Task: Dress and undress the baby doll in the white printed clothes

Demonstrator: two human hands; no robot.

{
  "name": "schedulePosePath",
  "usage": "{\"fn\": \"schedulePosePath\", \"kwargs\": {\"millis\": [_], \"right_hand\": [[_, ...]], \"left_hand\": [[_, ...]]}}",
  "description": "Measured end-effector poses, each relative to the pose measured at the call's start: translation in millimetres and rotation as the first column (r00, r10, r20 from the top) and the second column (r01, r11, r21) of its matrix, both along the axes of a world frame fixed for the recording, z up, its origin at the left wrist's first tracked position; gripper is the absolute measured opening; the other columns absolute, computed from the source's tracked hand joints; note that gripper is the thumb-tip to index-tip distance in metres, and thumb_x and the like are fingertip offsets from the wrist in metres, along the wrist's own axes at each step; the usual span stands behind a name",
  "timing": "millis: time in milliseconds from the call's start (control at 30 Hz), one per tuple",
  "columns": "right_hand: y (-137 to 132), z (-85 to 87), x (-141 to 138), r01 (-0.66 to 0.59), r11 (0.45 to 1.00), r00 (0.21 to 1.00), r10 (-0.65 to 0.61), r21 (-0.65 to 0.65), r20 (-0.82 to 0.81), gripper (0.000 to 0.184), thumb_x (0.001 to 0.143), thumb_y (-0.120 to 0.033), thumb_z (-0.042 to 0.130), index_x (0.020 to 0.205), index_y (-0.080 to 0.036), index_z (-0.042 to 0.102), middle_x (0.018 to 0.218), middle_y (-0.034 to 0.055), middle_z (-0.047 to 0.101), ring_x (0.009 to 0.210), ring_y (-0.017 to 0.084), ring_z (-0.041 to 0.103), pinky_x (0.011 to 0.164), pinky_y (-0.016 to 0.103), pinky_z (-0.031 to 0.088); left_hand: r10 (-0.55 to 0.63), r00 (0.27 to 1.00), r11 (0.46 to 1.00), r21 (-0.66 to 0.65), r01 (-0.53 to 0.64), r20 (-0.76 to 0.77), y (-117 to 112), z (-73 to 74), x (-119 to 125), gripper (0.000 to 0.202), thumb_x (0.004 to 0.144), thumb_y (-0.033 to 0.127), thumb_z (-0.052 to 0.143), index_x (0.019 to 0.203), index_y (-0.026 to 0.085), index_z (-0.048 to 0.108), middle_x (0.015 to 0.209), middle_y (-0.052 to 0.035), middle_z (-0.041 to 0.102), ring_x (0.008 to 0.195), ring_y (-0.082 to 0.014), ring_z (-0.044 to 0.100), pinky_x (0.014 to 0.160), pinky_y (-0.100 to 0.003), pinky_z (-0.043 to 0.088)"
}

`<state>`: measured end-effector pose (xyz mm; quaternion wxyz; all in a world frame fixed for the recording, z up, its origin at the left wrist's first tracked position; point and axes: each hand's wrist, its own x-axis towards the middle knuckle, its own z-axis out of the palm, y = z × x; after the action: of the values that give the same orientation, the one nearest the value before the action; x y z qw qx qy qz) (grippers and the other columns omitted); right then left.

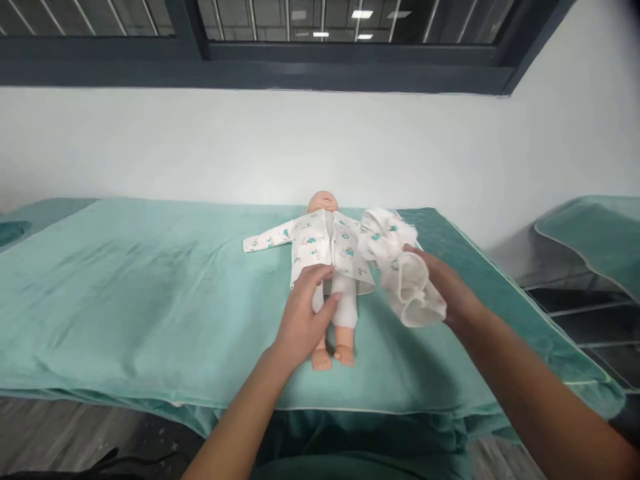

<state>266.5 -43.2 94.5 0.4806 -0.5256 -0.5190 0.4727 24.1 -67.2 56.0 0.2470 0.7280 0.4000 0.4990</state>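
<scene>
A baby doll (345, 307) lies on its back, feet toward me. It wears a white printed jacket (310, 247) and white leggings down to the lower legs; one jacket sleeve stretches out to the left. My left hand (305, 313) hovers over or touches the doll's legs by the jacket hem, thumb and fingers apart; I cannot tell whether it makes contact. To the right of the doll, my right hand (440, 280) grips bunched white baby pants (400, 260) with a matching print. Their two pale cuff openings face me, and the cloth covers part of the doll's other sleeve.
Under the doll is a bed with a green velvety cover (150, 300), its front edge close to me. A white wall (250, 147) with a dark-framed window (350, 67) rises behind. On the right, another green-covered surface (595, 233) stands beside a dark metal frame (580, 307).
</scene>
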Motion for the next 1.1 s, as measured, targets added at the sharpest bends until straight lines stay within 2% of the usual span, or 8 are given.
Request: {"fn": "schedulePosePath", "kwargs": {"millis": [167,333,467,567,667,867,1000,1100], "right_hand": [[-11.4,8.7,-63.7,-0.344,0.921,0.878,0.247,-0.183,-0.410,0.052,0.089,-0.061,0.049,0.119,-0.021,0.063,0.102,0.0075,0.072,0.094,0.026,0.066,0.076,0.036,0.054],[-26.6,12.7,-85.6,-0.443,0.893,0.885,0.421,-0.080,-0.198,0.048,0.083,-0.043,0.069,0.125,-0.024,0.059,0.117,0.0057,0.067,0.107,0.025,0.060,0.090,0.038,0.048],[-26.0,8.4,-91.4,-0.381,0.924,0.924,0.379,-0.035,-0.052,0.039,0.080,-0.029,0.069,0.119,-0.025,0.062,0.114,0.0034,0.067,0.107,0.024,0.058,0.093,0.039,0.045],[-22.5,0.6,-92.4,-0.374,0.926,0.904,0.353,-0.049,-0.240,0.037,0.078,-0.020,0.065,0.114,-0.022,0.064,0.104,0.0028,0.069,0.094,0.020,0.060,0.082,0.032,0.047],[-19.5,-7.3,-91.2,-0.373,0.917,0.835,0.266,-0.141,-0.482,0.027,0.071,-0.016,0.066,0.098,-0.019,0.068,0.085,0.0022,0.069,0.075,0.017,0.059,0.066,0.026,0.047],[-18.5,-13.7,-92.6,-0.545,0.814,0.682,0.291,-0.201,-0.671,0.014,0.079,-0.024,0.066,0.083,-0.012,0.071,0.070,0.0037,0.063,0.057,0.010,0.052,0.058,0.023,0.047],[-19.7,-5.7,-87.5,-0.484,0.858,0.787,0.340,-0.173,-0.515,0.024,0.084,-0.035,0.066,0.088,-0.012,0.071,0.075,0.0071,0.068,0.061,0.012,0.058,0.058,0.023,0.049],[-16.1,7.8,-71.0,-0.345,0.926,0.863,0.249,-0.153,-0.439,0.025,0.083,-0.038,0.068,0.089,-0.014,0.071,0.081,0.0081,0.071,0.062,0.013,0.061,0.053,0.022,0.051]], "left_hand": [[-0.025,0.993,1.000,-0.019,0.023,-0.116,-7.7,13.0,1.3,0.065,0.083,0.021,0.064,0.141,0.033,0.038,0.148,-0.0086,0.034,0.136,-0.0271,0.040,0.111,-0.046,0.040],[0.051,0.999,0.999,-0.012,-0.051,-0.008,-8.8,10.4,-19.8,0.040,0.086,0.020,0.061,0.124,0.025,0.052,0.137,-0.0101,0.041,0.131,-0.0248,0.046,0.111,-0.045,0.040],[-0.024,0.993,1.000,-0.009,0.025,0.117,-10.1,14.3,-31.8,0.024,0.085,0.017,0.058,0.108,0.024,0.058,0.132,-0.0087,0.048,0.128,-0.0233,0.049,0.109,-0.043,0.042],[-0.073,0.974,0.995,-0.054,0.087,0.213,-8.5,11.8,-37.7,0.026,0.086,0.014,0.053,0.109,0.026,0.057,0.134,-0.0082,0.050,0.130,-0.0219,0.049,0.104,-0.039,0.047],[0.033,0.974,0.999,-0.019,-0.029,0.225,-4.3,5.1,-42.6,0.031,0.086,0.014,0.054,0.113,0.027,0.054,0.131,-0.0077,0.051,0.129,-0.0215,0.049,0.104,-0.041,0.046],[0.094,0.990,0.992,-0.091,-0.084,0.109,5.5,-5.4,-39.3,0.061,0.077,0.023,0.071,0.131,0.024,0.043,0.137,-0.0127,0.050,0.124,-0.0247,0.054,0.105,-0.041,0.046],[0.124,0.986,0.981,-0.163,-0.105,0.111,12.4,-5.4,-40.5,0.052,0.081,0.030,0.069,0.128,0.022,0.048,0.122,-0.0122,0.064,0.108,-0.0256,0.065,0.096,-0.044,0.052],[0.065,0.994,0.985,-0.164,-0.050,0.085,8.8,10.3,-50.6,0.041,0.081,0.032,0.068,0.120,0.022,0.058,0.116,-0.0098,0.069,0.110,-0.0279,0.064,0.099,-0.046,0.050]]}}
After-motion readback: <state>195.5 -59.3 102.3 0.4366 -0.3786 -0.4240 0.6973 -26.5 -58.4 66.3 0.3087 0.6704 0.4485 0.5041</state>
